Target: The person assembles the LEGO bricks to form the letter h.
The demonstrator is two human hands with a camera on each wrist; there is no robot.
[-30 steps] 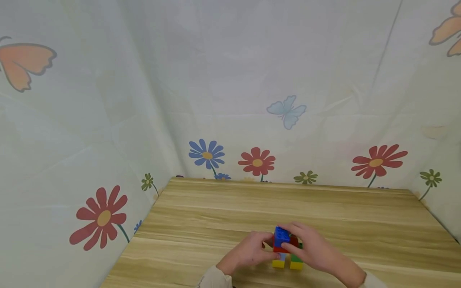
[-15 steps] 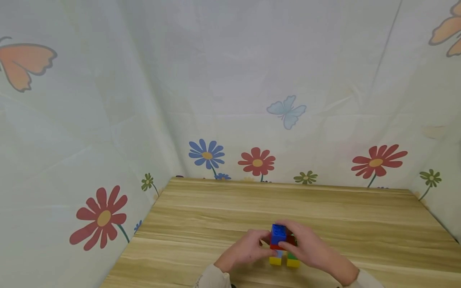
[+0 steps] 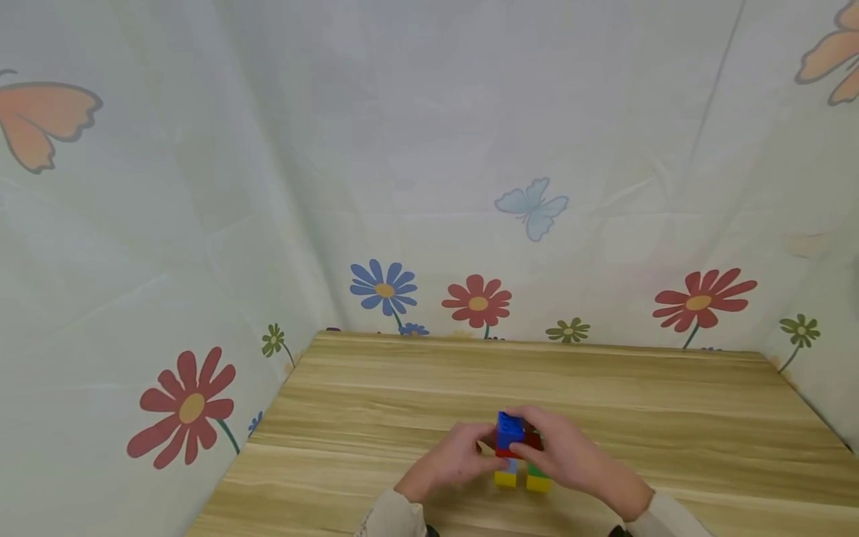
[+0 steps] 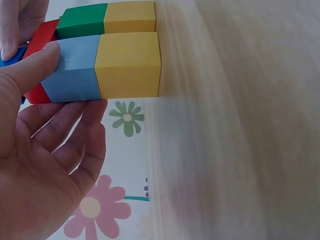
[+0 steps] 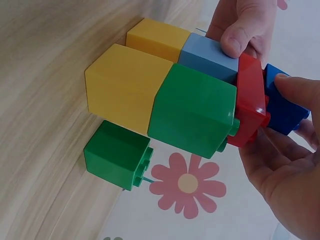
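A small build of toy building blocks stands on the wooden table. Its base is a yellow block [image 4: 129, 65] and a second yellow block [image 5: 122, 82]. One carries a light blue block [image 4: 75, 70], the other a green block [image 5: 192, 110]. A red block [image 5: 250, 92] lies across the tops, with a dark blue block [image 3: 510, 431] at its left end. My left hand [image 3: 456, 459] pinches the light blue block, thumb on its near face. My right hand [image 3: 573, 455] grips the dark blue block between thumb and fingers. Whether that block is fully seated cannot be told.
Behind the build, a loose green block [image 5: 115, 155] stands on the table [image 3: 376, 403]. A pale curtain [image 3: 429, 149] printed with flowers and butterflies hangs beyond the table's far edge and along its sides.
Both hands and the build have shifted a little left and away from me across the table. The grip of each hand looks the same, and the view has turned very slightly.
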